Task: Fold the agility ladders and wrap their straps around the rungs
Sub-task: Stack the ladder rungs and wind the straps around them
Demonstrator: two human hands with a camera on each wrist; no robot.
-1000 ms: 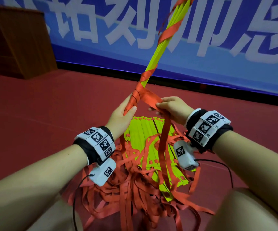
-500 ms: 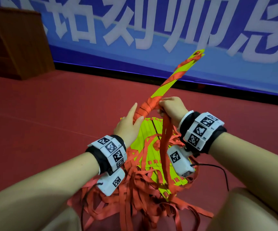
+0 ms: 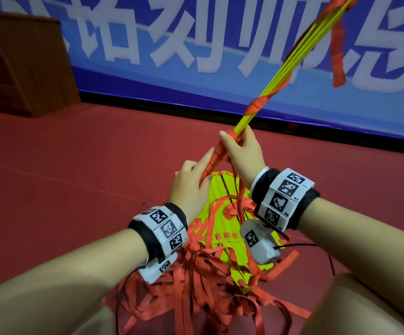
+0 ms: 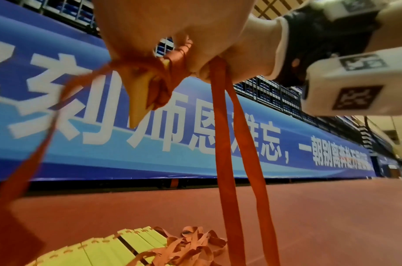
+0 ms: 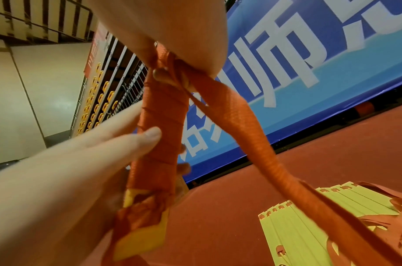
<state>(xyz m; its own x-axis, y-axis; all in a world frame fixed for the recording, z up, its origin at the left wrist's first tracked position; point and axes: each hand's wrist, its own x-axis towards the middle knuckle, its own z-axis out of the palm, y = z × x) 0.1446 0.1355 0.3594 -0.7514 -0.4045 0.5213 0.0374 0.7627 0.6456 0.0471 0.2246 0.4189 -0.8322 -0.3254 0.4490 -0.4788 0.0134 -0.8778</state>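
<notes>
Red woven strap [image 3: 214,158] coils tightly round the lower end of a bundle of flat yellow-green plastic rungs [image 3: 290,68], which slants up and away, probably so the loose strap hangs free for winding. The right hand [image 3: 240,154] is clenched round the bundle just above the coils, pinning the strap's trailing length [image 4: 229,144] so the turns cannot slacken. The left hand [image 3: 190,183] holds the wrapped end, thumb laid against it. More yellow-green rungs and tangled red straps [image 3: 220,226] lie on the red floor [image 3: 75,177] below, not yet folded.
</notes>
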